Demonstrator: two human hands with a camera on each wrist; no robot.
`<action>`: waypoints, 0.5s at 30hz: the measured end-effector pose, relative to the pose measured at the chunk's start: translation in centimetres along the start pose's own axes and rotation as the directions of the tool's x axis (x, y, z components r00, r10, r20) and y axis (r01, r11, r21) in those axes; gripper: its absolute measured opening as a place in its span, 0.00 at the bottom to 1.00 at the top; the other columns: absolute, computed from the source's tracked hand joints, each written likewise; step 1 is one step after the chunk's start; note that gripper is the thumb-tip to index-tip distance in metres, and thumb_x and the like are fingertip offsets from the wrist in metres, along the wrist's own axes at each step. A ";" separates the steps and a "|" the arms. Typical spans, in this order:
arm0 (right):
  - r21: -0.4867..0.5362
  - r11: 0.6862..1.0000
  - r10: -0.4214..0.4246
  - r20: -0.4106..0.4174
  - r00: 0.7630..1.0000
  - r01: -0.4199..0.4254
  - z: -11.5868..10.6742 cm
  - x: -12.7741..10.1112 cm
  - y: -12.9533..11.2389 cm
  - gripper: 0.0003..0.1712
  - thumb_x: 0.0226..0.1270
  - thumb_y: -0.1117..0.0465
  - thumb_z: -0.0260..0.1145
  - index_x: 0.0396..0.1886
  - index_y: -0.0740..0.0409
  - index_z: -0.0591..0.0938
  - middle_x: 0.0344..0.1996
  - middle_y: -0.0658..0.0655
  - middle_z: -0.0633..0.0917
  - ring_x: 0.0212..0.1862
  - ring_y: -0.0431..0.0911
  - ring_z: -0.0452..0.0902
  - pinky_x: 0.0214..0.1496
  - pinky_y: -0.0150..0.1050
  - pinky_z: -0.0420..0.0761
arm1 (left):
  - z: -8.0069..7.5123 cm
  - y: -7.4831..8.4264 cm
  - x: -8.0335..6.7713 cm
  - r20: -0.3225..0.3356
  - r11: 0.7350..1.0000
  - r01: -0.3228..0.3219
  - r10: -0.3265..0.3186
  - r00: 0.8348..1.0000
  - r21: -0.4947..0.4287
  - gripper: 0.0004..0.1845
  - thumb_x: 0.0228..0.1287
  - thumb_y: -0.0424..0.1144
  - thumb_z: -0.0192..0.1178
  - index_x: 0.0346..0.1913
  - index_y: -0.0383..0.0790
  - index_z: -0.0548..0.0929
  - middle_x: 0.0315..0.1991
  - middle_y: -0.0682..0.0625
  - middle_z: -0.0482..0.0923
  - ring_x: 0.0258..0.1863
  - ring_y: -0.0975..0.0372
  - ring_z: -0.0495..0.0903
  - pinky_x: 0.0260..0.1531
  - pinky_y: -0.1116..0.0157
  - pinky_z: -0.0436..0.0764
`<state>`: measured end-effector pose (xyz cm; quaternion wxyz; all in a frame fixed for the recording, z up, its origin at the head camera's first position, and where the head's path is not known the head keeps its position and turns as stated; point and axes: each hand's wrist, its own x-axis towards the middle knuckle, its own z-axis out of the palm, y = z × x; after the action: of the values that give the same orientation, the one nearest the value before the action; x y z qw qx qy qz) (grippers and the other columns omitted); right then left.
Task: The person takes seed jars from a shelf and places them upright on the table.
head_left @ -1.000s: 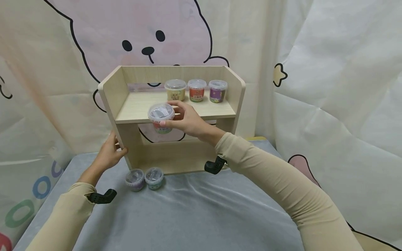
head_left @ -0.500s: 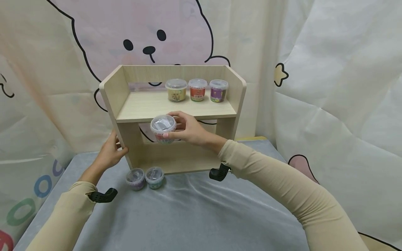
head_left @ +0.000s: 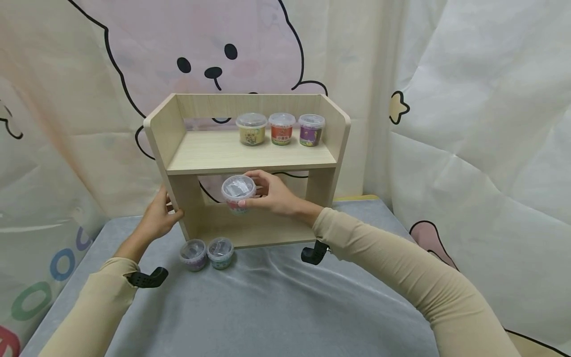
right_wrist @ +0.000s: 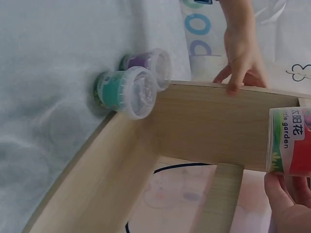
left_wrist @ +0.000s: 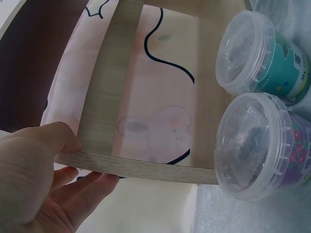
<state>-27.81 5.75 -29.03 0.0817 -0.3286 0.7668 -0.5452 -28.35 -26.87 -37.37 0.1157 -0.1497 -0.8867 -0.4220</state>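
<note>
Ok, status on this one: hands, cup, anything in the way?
Right hand grips red-label cup inside lower shelf opening. Left hand holds shelf side panel. Nothing blocking.

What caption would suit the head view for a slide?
Right hand holds a lidded cup under the top board of a wooden shelf while the left hand grips its side panel.

You have a grey-covered surface (head_left: pixel 267 307) carrying a wooden shelf (head_left: pixel 196 148). Its top board holds a yellow cup (head_left: pixel 251 129), red cup (head_left: pixel 281 128) and purple cup (head_left: pixel 311 129); a purple-labelled tub (head_left: pixel 193 254) and teal-labelled tub (head_left: pixel 220 252) sit on the cover.
</note>
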 end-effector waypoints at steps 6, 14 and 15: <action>0.016 1.000 0.007 0.003 1.000 -0.007 0.4 -0.2 1.2 0.38 0.61 0.74 0.70 0.71 0.70 0.66 0.61 0.72 0.79 0.59 0.58 0.81 0.61 0.38 0.84 | -0.1 -0.2 0.1 0.005 1.000 0.001 -0.001 1.000 0.001 0.47 0.63 0.20 0.53 0.80 0.40 0.43 0.70 0.20 0.61 0.62 0.24 0.70 0.54 0.34 0.79; 0.055 0.994 0.099 0.006 0.995 -0.099 1.1 -0.6 3.0 0.39 0.63 0.72 0.70 0.72 0.66 0.65 0.63 0.71 0.78 0.64 0.59 0.79 0.64 0.40 0.83 | -0.2 0.2 -0.1 0.020 1.000 0.027 -0.027 0.999 0.003 0.48 0.63 0.21 0.53 0.81 0.43 0.41 0.72 0.21 0.59 0.64 0.25 0.68 0.56 0.34 0.78; 0.060 0.993 0.106 0.005 0.994 -0.106 1.2 -0.7 3.2 0.39 0.62 0.71 0.70 0.73 0.66 0.65 0.63 0.70 0.78 0.65 0.59 0.79 0.64 0.40 0.83 | -0.2 0.2 -0.1 0.022 1.000 0.029 -0.029 0.999 0.003 0.48 0.63 0.21 0.53 0.81 0.43 0.41 0.72 0.22 0.58 0.64 0.25 0.68 0.56 0.34 0.78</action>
<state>-28.02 5.84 -32.54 0.1209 -0.2852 0.7665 -0.5626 -28.20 -26.91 -37.16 0.1001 -0.1413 -0.8904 -0.4209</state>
